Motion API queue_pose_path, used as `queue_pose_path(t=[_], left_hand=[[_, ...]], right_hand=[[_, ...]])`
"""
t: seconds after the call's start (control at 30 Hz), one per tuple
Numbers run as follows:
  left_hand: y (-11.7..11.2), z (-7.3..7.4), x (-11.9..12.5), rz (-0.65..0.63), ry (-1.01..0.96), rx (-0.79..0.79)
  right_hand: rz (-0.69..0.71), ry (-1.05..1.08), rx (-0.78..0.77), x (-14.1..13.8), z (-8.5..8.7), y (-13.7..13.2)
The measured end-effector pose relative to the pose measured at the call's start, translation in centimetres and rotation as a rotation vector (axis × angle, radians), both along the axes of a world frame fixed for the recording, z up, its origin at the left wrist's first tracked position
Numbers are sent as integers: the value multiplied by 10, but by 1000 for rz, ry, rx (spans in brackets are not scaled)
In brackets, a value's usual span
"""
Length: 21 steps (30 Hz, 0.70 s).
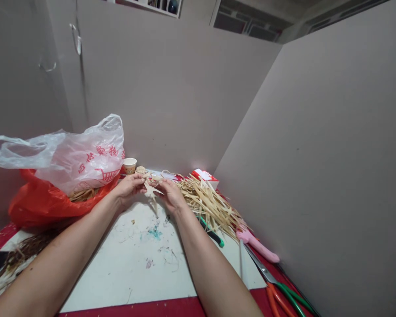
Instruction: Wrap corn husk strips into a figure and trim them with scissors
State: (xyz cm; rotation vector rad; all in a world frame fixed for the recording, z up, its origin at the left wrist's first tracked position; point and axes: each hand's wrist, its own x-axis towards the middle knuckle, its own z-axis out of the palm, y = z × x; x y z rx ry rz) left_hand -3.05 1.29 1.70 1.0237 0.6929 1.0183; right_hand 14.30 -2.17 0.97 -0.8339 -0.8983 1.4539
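My left hand (pixel 130 189) and my right hand (pixel 172 194) meet over the far part of a white board (pixel 128 268). Between them is a small piece of pale plaited straw strips (pixel 152 191), with pointed ends sticking out and one end hanging down. The left fingers pinch it from one side, the right fingers from the other. Just beyond the hands lies a small beige coil (pixel 141 169), partly hidden. To the right of my right hand spreads a pile of flat dry straw strips (pixel 214 204).
At left, a white plastic bag (pixel 86 160) rests in a red bag (pixel 46 204). Behind stand a paper cup (pixel 130 166) and a red-and-white box (pixel 205 177). At right lie a green-and-black handle (pixel 215 237), a pink-handled tool (pixel 260 247) and scissors (pixel 267 275). Grey walls (pixel 191 97) enclose the table.
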Motion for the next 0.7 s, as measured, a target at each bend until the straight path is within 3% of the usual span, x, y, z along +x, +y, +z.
queue_pose_path(t=[0.13,0.23,0.3,0.37,0.53,0.6,0.7], left_hand=[[4,-1,-4,110,-139,-148],[11,-6,-8,240,-198,-233],[16,-9,-10,308,-208,-262],[19,-12,-13,345,-202,-265],[17,-14,-13,292,-157,-196],[13,-12,-10,256,-131,-176],[6,-8,-4,203,-89,-165]], right_hand=[[127,225,-27,6,14,-5],[232,199,-48,10,36,-16],[225,107,6,16,56,-29],[115,-41,120,28,78,-45],[-395,-394,449,77,126,-88],[-610,-538,490,100,131,-94],[-824,-832,407,133,116,-84]])
